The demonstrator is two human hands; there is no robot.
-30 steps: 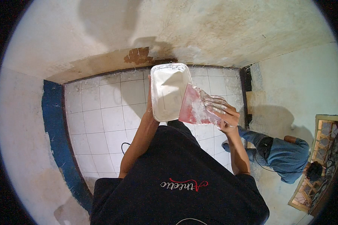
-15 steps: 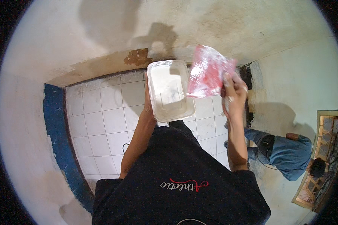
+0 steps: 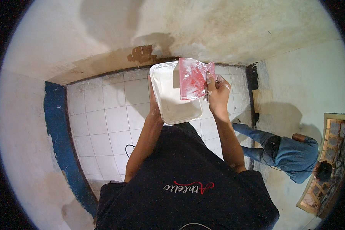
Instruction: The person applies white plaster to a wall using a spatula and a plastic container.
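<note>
A translucent rectangular plastic tub (image 3: 182, 118) with off-white paste inside is held in front of my body. My left hand (image 3: 153, 100) grips it along the left side, its fingers mostly hidden behind and under the tub. Between the thumb and fingers of my right hand (image 3: 218, 93) is a red plastic scraper (image 3: 193, 79), smeared with white paste. The scraper's flat blade covers the tub's right part and casts a shadow on the paste. White smears mark my right fingers.
A stained wall (image 3: 218, 30) rises close ahead, with a brown bare patch (image 3: 142, 54) near its base. White floor tiles (image 3: 99, 119) lie below. On the right a person in blue (image 3: 295, 155) stands near a window grille (image 3: 308, 195). A dark blue band (image 3: 57, 115) runs along the left wall.
My right hand has moved left, bringing the scraper from beside the tub to over its right part. The tub has stayed nearly in place. The person's legs at right have shifted slightly.
</note>
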